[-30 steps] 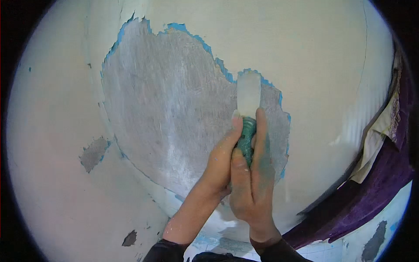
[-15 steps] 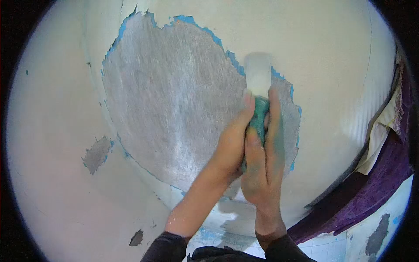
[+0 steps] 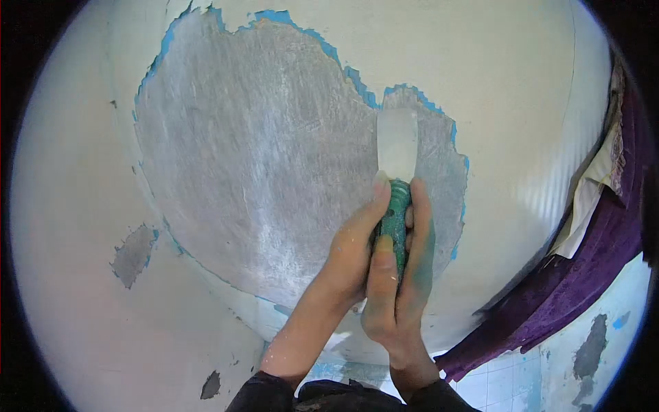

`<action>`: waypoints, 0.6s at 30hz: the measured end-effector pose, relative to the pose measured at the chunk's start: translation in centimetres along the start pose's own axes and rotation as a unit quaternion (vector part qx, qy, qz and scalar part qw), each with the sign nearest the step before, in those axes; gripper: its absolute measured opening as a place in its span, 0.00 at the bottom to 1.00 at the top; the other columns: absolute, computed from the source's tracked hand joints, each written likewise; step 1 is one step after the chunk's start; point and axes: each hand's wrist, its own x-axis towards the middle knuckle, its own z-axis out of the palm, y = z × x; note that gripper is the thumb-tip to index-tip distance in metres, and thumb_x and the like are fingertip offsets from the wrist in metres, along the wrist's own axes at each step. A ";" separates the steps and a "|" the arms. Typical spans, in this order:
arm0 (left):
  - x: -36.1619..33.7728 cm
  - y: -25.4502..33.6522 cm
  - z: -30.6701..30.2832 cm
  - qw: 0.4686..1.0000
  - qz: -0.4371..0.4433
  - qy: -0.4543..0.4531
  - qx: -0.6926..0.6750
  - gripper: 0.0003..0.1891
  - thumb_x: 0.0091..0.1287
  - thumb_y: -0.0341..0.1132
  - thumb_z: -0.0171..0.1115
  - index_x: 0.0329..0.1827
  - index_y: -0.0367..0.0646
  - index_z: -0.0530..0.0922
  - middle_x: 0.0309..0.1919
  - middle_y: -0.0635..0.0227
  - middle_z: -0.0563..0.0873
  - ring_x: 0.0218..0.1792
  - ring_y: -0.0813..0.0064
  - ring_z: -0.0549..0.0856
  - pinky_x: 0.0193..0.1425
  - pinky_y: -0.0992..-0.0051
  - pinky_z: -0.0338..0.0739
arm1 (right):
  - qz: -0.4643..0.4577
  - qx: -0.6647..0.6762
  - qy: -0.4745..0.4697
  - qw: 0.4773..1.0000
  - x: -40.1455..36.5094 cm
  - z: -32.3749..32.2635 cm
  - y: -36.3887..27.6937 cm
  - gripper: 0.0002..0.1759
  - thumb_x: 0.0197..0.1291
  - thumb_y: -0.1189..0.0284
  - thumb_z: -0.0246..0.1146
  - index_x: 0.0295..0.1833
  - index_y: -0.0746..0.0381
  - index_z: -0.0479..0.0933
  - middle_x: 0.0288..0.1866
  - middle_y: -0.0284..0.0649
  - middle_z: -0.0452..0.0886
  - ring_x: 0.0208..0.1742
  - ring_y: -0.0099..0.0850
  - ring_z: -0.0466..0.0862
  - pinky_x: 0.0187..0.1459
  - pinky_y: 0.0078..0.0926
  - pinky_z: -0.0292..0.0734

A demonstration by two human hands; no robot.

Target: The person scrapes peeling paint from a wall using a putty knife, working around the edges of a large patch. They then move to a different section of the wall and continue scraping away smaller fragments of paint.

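Both my hands are wrapped around the green handle of a putty knife (image 3: pixel 396 147). Its pale, wide blade points up and lies over the bare grey patch (image 3: pixel 226 137) of the wall, just below the ragged blue paint edge (image 3: pixel 412 93). My left hand (image 3: pixel 353 250) grips the handle from the left, thumb close to the base of the blade. My right hand (image 3: pixel 401 288) closes on it from the right, with a finger stretched along the handle's side. The palm side of the grip is partly hidden.
Cream paint (image 3: pixel 494 89) surrounds the patch. A smaller bare spot (image 3: pixel 134 255) is at the left, and another chip (image 3: pixel 211 386) lower down. A purple curtain (image 3: pixel 549 295) hangs at the right, with white tiles (image 3: pixel 491 381) below it.
The blade has come down from the paint edge onto the grey patch. Along the upper edge, paint that stood near the blade is gone, leaving a fresh blue-rimmed notch.
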 end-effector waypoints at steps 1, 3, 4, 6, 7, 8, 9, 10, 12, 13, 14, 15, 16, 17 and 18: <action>-0.2 -0.2 0.0 1.000 -0.002 0.003 0.010 0.24 0.74 0.57 0.51 0.46 0.43 0.77 0.34 0.71 0.81 0.34 0.80 0.80 0.39 0.79 0.76 | 0.004 0.005 -0.003 1.000 -0.4 0.0 0.0 0.36 0.72 0.66 0.47 0.74 0.79 0.47 0.66 0.70 0.65 0.63 0.54 0.75 0.60 0.39 0.73; -0.6 -0.9 0.0 1.000 -0.015 0.021 0.014 0.26 0.73 0.60 0.50 0.43 0.43 0.78 0.34 0.72 0.80 0.34 0.81 0.78 0.39 0.80 0.75 | 0.032 0.043 0.007 0.999 -1.4 0.3 -0.2 0.33 0.73 0.67 0.44 0.74 0.80 0.48 0.68 0.71 0.62 0.65 0.58 0.73 0.63 0.40 0.70; -0.5 -0.7 0.3 0.999 -0.009 0.031 0.030 0.26 0.73 0.61 0.50 0.44 0.43 0.77 0.34 0.72 0.80 0.34 0.81 0.78 0.40 0.80 0.74 | 0.024 0.035 0.009 0.999 -1.2 0.5 0.0 0.33 0.73 0.67 0.44 0.74 0.80 0.47 0.69 0.71 0.61 0.66 0.58 0.72 0.64 0.40 0.70; -0.1 0.0 0.9 0.997 0.004 0.051 0.060 0.26 0.73 0.61 0.50 0.44 0.44 0.77 0.35 0.72 0.79 0.35 0.81 0.78 0.41 0.80 0.74 | 0.010 0.018 0.012 1.000 -0.3 0.6 0.5 0.33 0.73 0.67 0.42 0.74 0.80 0.46 0.69 0.72 0.60 0.66 0.58 0.72 0.64 0.40 0.70; 0.1 0.3 0.6 0.998 0.001 0.036 0.055 0.25 0.74 0.59 0.52 0.49 0.43 0.77 0.38 0.71 0.80 0.40 0.81 0.78 0.47 0.79 0.74 | -0.029 0.006 0.032 0.999 0.4 0.9 0.3 0.34 0.73 0.67 0.42 0.74 0.81 0.44 0.70 0.73 0.58 0.67 0.58 0.71 0.64 0.40 0.70; 0.2 0.6 0.3 0.998 -0.002 0.021 0.051 0.25 0.74 0.57 0.54 0.55 0.41 0.77 0.41 0.70 0.81 0.45 0.82 0.79 0.52 0.79 0.74 | -0.019 0.014 0.028 0.999 0.4 0.8 0.1 0.34 0.73 0.67 0.42 0.74 0.81 0.44 0.70 0.73 0.58 0.67 0.57 0.71 0.65 0.40 0.69; -0.1 1.0 1.0 0.997 -0.018 0.045 0.067 0.25 0.74 0.57 0.54 0.55 0.42 0.77 0.42 0.70 0.81 0.44 0.82 0.79 0.52 0.79 0.74 | -0.010 0.024 0.027 0.999 0.3 0.7 -0.1 0.34 0.73 0.67 0.42 0.74 0.81 0.44 0.71 0.73 0.58 0.67 0.57 0.71 0.65 0.39 0.69; -0.4 0.7 1.2 0.996 -0.021 0.058 0.065 0.25 0.74 0.57 0.54 0.54 0.42 0.78 0.42 0.70 0.81 0.44 0.82 0.79 0.50 0.79 0.74 | 0.009 0.031 0.026 0.999 0.1 0.7 -0.4 0.34 0.73 0.68 0.42 0.74 0.82 0.44 0.70 0.73 0.58 0.67 0.57 0.71 0.65 0.39 0.69; -0.3 0.4 1.0 0.997 -0.021 0.052 0.053 0.25 0.73 0.58 0.53 0.54 0.43 0.78 0.42 0.71 0.80 0.44 0.82 0.79 0.49 0.79 0.74 | 0.046 0.046 0.024 0.998 -0.4 0.7 -0.9 0.34 0.72 0.68 0.42 0.73 0.83 0.44 0.69 0.73 0.60 0.67 0.56 0.72 0.64 0.39 0.70; 0.0 0.9 1.0 0.998 -0.019 0.032 0.046 0.26 0.73 0.58 0.53 0.54 0.43 0.78 0.42 0.71 0.80 0.43 0.82 0.79 0.48 0.79 0.74 | 0.021 0.019 0.023 0.999 0.1 0.7 -0.6 0.34 0.72 0.69 0.42 0.74 0.82 0.44 0.69 0.73 0.60 0.66 0.55 0.72 0.64 0.39 0.70; 0.1 1.2 1.0 0.999 -0.019 0.013 0.039 0.26 0.73 0.59 0.53 0.54 0.43 0.77 0.41 0.71 0.80 0.43 0.82 0.79 0.48 0.79 0.74 | -0.002 -0.008 0.021 1.000 0.6 0.7 -0.5 0.34 0.72 0.69 0.42 0.74 0.82 0.44 0.69 0.73 0.61 0.66 0.55 0.72 0.63 0.39 0.71; 0.3 1.6 1.7 0.991 0.028 0.054 0.118 0.26 0.76 0.59 0.46 0.48 0.42 0.77 0.39 0.70 0.80 0.39 0.79 0.77 0.47 0.77 0.74 | 0.006 0.009 0.015 1.000 1.1 0.4 -0.7 0.34 0.72 0.69 0.43 0.74 0.82 0.44 0.69 0.73 0.61 0.66 0.55 0.72 0.64 0.39 0.70; 0.2 1.4 1.9 0.992 0.018 0.055 0.110 0.26 0.76 0.59 0.46 0.48 0.42 0.77 0.39 0.70 0.80 0.39 0.79 0.77 0.48 0.76 0.74 | 0.015 0.026 0.009 1.000 1.5 0.2 -1.0 0.34 0.71 0.70 0.43 0.74 0.82 0.44 0.70 0.73 0.60 0.66 0.55 0.73 0.64 0.39 0.70; 0.1 1.3 2.0 0.993 0.010 0.054 0.104 0.27 0.76 0.59 0.45 0.48 0.42 0.77 0.39 0.70 0.80 0.39 0.78 0.77 0.48 0.76 0.74 | 0.023 0.043 0.003 0.999 2.0 -0.1 -1.2 0.34 0.71 0.70 0.43 0.74 0.82 0.44 0.70 0.72 0.60 0.66 0.56 0.73 0.65 0.39 0.69; 0.3 1.4 2.1 0.994 0.006 0.050 0.100 0.27 0.76 0.59 0.45 0.47 0.41 0.77 0.39 0.70 0.80 0.39 0.78 0.77 0.48 0.76 0.74 | 0.036 0.042 0.009 0.998 1.5 0.0 -1.2 0.34 0.71 0.69 0.43 0.74 0.81 0.45 0.71 0.70 0.60 0.67 0.54 0.71 0.66 0.38 0.67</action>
